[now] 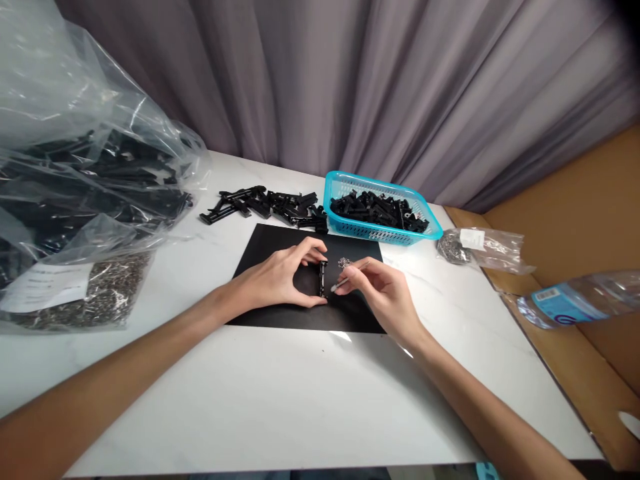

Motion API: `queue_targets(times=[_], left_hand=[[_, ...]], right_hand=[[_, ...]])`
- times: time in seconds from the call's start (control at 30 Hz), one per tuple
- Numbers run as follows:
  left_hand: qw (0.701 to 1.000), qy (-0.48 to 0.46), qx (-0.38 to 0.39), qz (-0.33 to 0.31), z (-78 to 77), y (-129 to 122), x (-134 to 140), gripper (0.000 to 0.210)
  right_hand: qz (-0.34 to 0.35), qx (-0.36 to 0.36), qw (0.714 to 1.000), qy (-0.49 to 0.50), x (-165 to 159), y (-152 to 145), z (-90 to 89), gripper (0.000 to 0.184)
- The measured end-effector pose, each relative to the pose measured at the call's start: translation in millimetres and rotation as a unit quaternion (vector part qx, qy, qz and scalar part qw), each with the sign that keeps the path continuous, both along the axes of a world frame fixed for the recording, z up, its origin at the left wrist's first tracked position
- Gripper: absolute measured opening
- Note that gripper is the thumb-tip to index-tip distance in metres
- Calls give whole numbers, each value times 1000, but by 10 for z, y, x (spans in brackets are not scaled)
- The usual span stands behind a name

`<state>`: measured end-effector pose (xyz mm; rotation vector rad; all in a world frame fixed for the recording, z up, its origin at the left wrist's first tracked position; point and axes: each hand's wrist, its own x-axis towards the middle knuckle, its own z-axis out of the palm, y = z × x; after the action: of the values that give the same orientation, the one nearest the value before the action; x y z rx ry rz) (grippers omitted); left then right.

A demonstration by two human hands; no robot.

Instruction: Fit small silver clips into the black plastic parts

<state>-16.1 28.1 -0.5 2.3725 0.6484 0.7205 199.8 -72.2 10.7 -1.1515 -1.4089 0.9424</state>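
My left hand (285,277) grips a slim black plastic part (323,279) between thumb and fingertips, holding it by its two ends above a black mat (280,319). Just to its right, my right hand (383,290) is closed around a thin pale stick-like tool (345,283). The whitish tip of this tool points left toward the black part and appears slightly apart from it. A small heap of shiny metal pieces (344,263) lies on the mat beside my right fingertips; their exact kind is too small to tell.
Loose black plastic parts (270,205) lie behind the mat. A blue basket (385,233) holds many more. At left are a large clear bag (100,160) of black parts and a bag of small metal pieces (117,287). A smaller bag (455,247) and a bottle (575,300) lie right.
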Motion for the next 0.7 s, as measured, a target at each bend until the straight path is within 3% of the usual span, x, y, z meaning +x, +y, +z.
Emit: queue_targets(times=[0.1, 0.37, 0.7], left_hand=[[1000, -4, -3, 13, -1, -2, -2, 77], [1000, -14, -4, 21, 46, -6, 47, 73], [999, -8, 35, 24, 2, 25, 99, 69]], right_hand=[[-8, 4, 999, 47, -63, -9, -16, 31], [1, 8, 999, 52, -78, -9, -58, 29], [-12, 72, 997, -33, -99, -80, -160, 24]])
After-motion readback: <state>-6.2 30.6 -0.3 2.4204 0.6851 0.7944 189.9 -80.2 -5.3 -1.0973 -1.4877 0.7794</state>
